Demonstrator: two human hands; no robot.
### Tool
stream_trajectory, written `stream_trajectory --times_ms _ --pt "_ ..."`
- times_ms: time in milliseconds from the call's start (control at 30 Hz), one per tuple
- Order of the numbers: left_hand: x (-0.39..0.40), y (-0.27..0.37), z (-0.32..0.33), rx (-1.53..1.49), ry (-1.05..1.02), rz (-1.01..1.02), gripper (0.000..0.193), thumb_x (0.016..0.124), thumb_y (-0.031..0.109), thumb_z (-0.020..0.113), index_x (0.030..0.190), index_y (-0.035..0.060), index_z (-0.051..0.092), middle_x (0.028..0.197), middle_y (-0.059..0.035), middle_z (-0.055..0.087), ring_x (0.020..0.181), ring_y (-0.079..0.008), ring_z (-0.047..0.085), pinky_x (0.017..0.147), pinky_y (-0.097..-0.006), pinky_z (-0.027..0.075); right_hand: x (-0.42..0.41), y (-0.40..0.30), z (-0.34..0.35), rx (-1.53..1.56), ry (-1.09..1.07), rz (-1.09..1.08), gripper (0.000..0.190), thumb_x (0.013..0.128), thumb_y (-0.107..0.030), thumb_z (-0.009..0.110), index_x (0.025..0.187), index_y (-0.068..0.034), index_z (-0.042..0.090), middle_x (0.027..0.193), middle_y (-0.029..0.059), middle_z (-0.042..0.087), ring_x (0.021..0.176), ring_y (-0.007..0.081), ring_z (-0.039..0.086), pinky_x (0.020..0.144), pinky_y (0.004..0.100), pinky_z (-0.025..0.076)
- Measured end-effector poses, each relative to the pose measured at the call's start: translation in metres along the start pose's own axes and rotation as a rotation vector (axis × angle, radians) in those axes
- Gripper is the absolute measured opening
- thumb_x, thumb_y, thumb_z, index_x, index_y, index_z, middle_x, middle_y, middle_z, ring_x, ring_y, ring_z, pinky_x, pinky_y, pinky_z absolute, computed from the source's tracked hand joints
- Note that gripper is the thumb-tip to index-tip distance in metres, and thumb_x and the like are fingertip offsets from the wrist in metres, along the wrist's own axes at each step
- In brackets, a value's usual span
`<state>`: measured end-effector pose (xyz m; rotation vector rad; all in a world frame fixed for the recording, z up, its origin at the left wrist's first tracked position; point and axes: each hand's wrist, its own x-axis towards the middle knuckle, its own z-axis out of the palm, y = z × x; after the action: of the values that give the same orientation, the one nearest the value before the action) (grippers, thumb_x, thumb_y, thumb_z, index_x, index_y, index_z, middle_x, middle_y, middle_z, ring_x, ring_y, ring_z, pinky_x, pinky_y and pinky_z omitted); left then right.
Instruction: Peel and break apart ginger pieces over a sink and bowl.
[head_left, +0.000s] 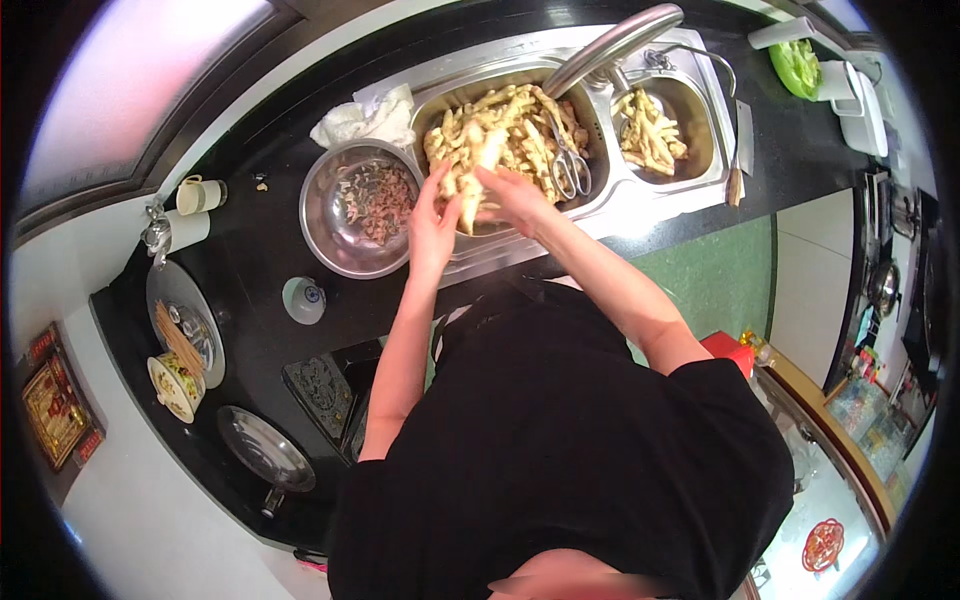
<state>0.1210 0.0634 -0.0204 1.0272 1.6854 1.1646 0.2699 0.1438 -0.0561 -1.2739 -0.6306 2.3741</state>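
A pile of pale yellow chicken feet (529, 120) fills the larger basin (598, 127) of the stainless steel sink. At the near side of this pile, one chicken foot (470, 201) sits between my two hands. My left hand (433, 217) has its fingers at the foot's left side; my right hand (519, 199) grips it from the right. Some fingertips are hidden behind it. Metal scissors (571, 169) lie on the pile, handles towards me. To the left, a stainless steel bowl (319, 217) holds small reddish-brown and dark scraps (379, 199).
The smaller basin (701, 142) holds more chicken feet (649, 135). A faucet (611, 49) arches over the divider. A cleaver (742, 142) lies at the sink's right edge. White cloth (367, 120), a small bowl (304, 300) and a pan lid (266, 450) are on the left counter.
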Motion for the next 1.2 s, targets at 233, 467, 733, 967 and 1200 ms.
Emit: stream_trajectory --times_ms 233,467,733,967,1200 --pt "0.005 0.053 0.034 0.518 -0.017 0.243 0.027 0.087 0.013 0.074 0.113 0.0125 0.067 0.11 -0.0087 0.059 0.082 -0.0265 0.07 0.068 -0.0382 0.056 -0.038 -0.036 -0.036 -0.109 0.037 -0.19 0.037 0.104 -0.036 0.058 0.126 -0.006 0.058 0.111 0.0044 0.067 0.1 0.013 0.065 0.073 0.0293 0.06" --pt "0.016 0.064 0.061 0.876 0.014 0.429 0.011 0.085 0.014 0.072 0.093 0.0081 0.069 0.113 -0.0059 0.055 0.09 -0.0259 0.068 0.066 -0.0414 0.058 -0.045 -0.033 -0.042 -0.106 0.14 -0.292 0.035 0.104 -0.032 0.058 0.124 -0.003 0.059 0.108 0.0065 0.068 0.096 0.0136 0.066 0.071 0.0301 0.061" --pt "0.027 0.051 0.079 0.804 -0.109 0.439 0.009 0.085 0.014 0.069 0.084 0.0054 0.067 0.099 -0.0047 0.059 0.083 -0.0254 0.068 0.063 -0.0429 0.057 -0.049 -0.028 -0.07 -0.195 0.186 -0.272 0.038 0.103 -0.032 0.059 0.126 -0.002 0.059 0.109 0.008 0.069 0.093 0.0148 0.069 0.07 0.0293 0.061" --pt "0.058 0.047 0.042 0.651 0.225 0.304 0.006 0.089 0.014 0.071 0.092 0.01 0.069 0.093 -0.0069 0.069 0.076 -0.0296 0.069 0.069 -0.0406 0.054 -0.049 -0.048 -0.154 -0.241 0.424 -0.109 0.049 0.098 -0.043 0.064 0.124 -0.003 0.062 0.103 0.0096 0.07 0.09 0.0185 0.069 0.071 0.0341 0.06" --pt "0.048 0.027 -0.08 0.57 0.382 -0.061 0.015 0.097 0.018 0.066 0.103 0.0065 0.073 0.08 -0.0065 0.075 0.069 -0.0149 0.071 0.062 -0.0297 0.053 -0.027 -0.087 -0.265 0.288 0.531 -0.214 0.058 0.102 -0.035 0.058 0.141 0.005 0.046 0.127 0.0189 0.064 0.12 0.0273 0.062 0.094 0.0425 0.057"
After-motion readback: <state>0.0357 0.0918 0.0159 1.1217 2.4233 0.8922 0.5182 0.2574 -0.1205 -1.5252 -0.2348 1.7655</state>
